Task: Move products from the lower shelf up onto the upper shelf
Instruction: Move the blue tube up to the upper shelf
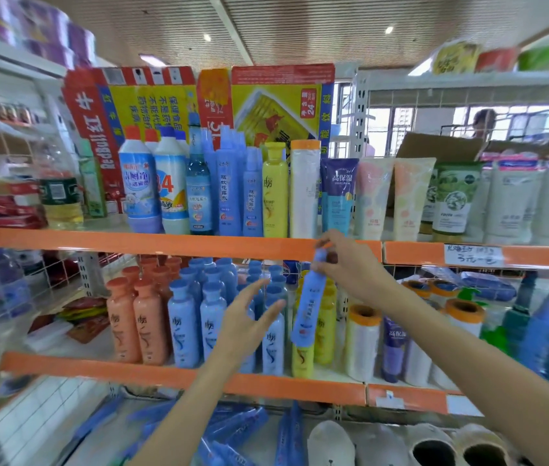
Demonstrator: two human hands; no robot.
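Observation:
My right hand (350, 265) pinches the cap end of a slim blue bottle (308, 304), which hangs tilted in front of the lower shelf (179, 376), just under the orange edge of the upper shelf (132, 238). My left hand (246, 317) is in front of the blue shampoo bottles (195, 321) on the lower shelf, with fingers spread and holding nothing. Matching slim blue bottles (232, 190) stand on the upper shelf beside a yellow bottle (275, 193).
The lower shelf also holds orange bottles (138, 321), yellow bottles (323, 331) and plastic film rolls (362, 341). Tubes (372, 196) and cleaner bottles (138, 186) fill the upper shelf. Several blue packs (232, 428) and slippers (431, 445) lie at the bottom.

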